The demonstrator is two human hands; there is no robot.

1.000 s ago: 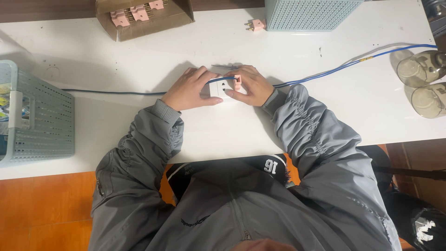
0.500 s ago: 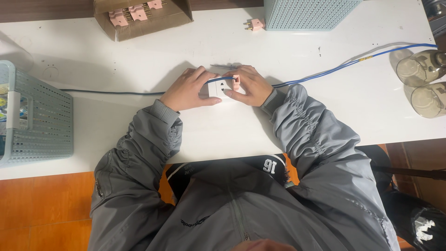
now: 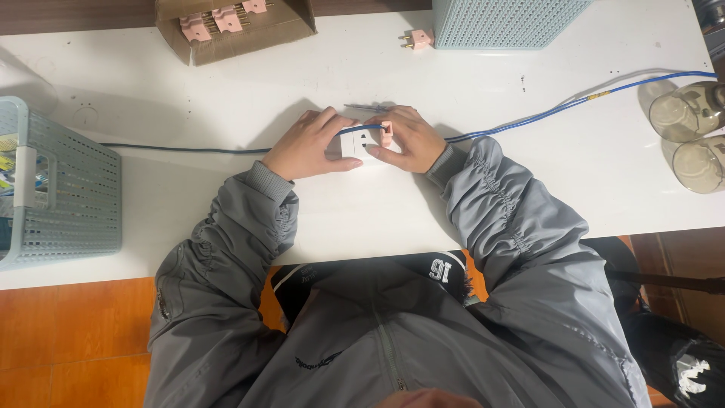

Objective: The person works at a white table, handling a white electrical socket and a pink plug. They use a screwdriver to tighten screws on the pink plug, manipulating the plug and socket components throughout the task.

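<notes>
White table (image 3: 226, 204), small white socket (image 3: 361, 143)

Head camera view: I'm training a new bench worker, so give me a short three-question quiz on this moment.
1. True or false: the white socket rests on the table between the left hand and right hand.
2. The pink plug at the socket is touched by: A) left hand B) right hand C) neither.
3. What colour is the cable running to the hands?

Key: 1 true; 2 B; 3 blue.
</notes>
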